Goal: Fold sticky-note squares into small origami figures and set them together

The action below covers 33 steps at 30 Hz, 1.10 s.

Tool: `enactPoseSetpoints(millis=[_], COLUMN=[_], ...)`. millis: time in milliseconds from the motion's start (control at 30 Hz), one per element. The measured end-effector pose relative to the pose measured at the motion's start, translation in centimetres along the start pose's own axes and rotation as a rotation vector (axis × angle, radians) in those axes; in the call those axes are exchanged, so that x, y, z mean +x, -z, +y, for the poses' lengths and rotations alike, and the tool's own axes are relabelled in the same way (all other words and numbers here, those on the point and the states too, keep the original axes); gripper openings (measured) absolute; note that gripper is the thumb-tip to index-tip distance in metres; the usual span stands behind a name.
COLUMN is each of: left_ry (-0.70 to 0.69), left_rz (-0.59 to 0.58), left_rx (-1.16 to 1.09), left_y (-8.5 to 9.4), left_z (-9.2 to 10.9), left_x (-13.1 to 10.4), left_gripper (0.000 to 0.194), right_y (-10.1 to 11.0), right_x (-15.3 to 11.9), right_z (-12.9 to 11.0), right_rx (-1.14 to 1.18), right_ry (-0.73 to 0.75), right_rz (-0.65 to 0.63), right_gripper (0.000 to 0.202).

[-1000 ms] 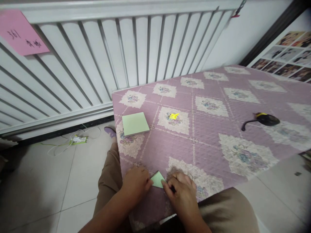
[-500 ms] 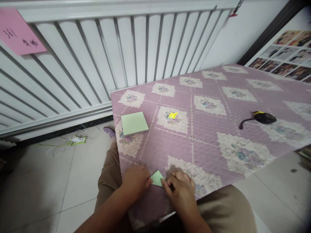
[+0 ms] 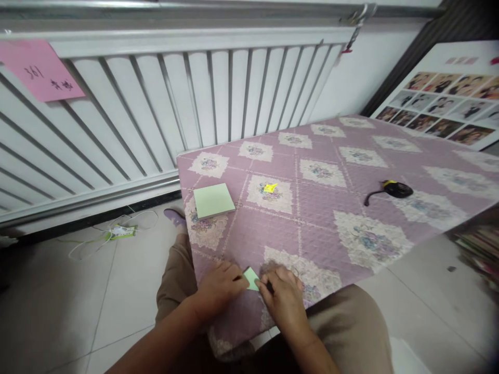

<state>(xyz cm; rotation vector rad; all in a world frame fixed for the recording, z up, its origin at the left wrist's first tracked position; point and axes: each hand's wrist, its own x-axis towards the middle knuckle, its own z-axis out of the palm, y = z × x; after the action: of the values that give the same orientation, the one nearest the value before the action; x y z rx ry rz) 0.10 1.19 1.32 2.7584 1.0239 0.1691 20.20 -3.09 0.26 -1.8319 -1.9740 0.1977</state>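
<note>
A small folded piece of light green paper (image 3: 251, 279) lies near the table's front edge, between my two hands. My left hand (image 3: 223, 284) grips its left side, thumb and fingers pressed together. On its right side, my right hand (image 3: 281, 292) pinches the corner between thumb and curled fingers. Farther back on the left rests a pad of square light green paper (image 3: 214, 200). A small folded yellow paper piece (image 3: 270, 188) sits on a floral patch beyond my hands.
The table has a purple floral cloth (image 3: 268, 228). A black object with a cord and yellow band (image 3: 397, 189) lies to the right. Behind stands a white radiator (image 3: 218, 98) with a pink note (image 3: 42, 72). A photo board (image 3: 440, 104) leans at the back right.
The camera view has tilted up and shifted right. My left hand has moved its thumb and fingers further over the green paper's left side, covering more of it.
</note>
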Motion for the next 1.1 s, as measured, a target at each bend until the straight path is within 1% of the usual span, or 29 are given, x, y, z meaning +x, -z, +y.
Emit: enactPoseSetpoints(millis=[67,133,167,233,300,367,467,600,700,800,900,1000,1100], left_ry=[-0.11,-0.153,-0.162,-0.177,-0.186,-0.189,-0.187,-0.132,-0.092,-0.054,-0.031,-0.03,-0.042], left_rz=[0.043,0.066,0.071,0.069,0.063,0.057,0.045,0.032,0.029,0.035,0.026,0.011,0.02], left_rx=[0.046,0.076,0.086,0.1,0.113,0.121,0.117,0.073,0.067,0.066,0.06,0.075,0.092], left_y=[-0.3,-0.4,-0.4,-0.5,-0.6,-0.5,-0.1,0.8,0.8,0.3,-0.2,-0.2,0.0], left_z=[-0.2,-0.4,-0.4,-0.5,-0.6,-0.7,-0.8,-0.9,-0.9,-1.0,-1.1,-1.1,-1.1], left_x=[-0.1,-0.1,-0.1,0.0,0.0,-0.2,-1.0,-2.6,-3.7,-4.5,-4.7,-4.6,-4.6], left_gripper=[0.019,0.019,0.018,0.018,0.017,0.017,0.019,0.023,0.026,0.028,0.028,0.027,0.026], right_y=[0.1,0.2,0.2,-0.1,-0.4,-0.8,-0.8,-0.2,0.0,-0.2,-0.6,-0.8,-0.8], right_x=[-0.1,-0.4,-0.6,-1.4,-2.2,-2.8,-3.2,-3.0,-2.9,-2.9,-3.1,-3.3,-3.1], right_z=[0.1,0.0,-0.1,-0.5,-1.1,-1.5,-1.9,-2.0,-2.1,-2.0,-1.5,-0.8,-0.5], right_rx=[0.004,0.01,0.012,0.01,-0.002,-0.037,-0.081,-0.131,-0.153,-0.149,-0.119,-0.091,-0.059], right_ry=[0.019,0.071,0.115,0.224,0.321,0.359,0.354,0.339,0.334,0.328,0.343,0.37,0.376], right_rz=[0.017,0.065,0.09,0.113,0.094,0.094,0.052,-0.039,-0.08,-0.09,-0.073,-0.05,-0.03], right_gripper=[0.013,0.007,0.008,0.018,0.024,0.027,0.033,0.046,0.05,0.048,0.043,0.038,0.03])
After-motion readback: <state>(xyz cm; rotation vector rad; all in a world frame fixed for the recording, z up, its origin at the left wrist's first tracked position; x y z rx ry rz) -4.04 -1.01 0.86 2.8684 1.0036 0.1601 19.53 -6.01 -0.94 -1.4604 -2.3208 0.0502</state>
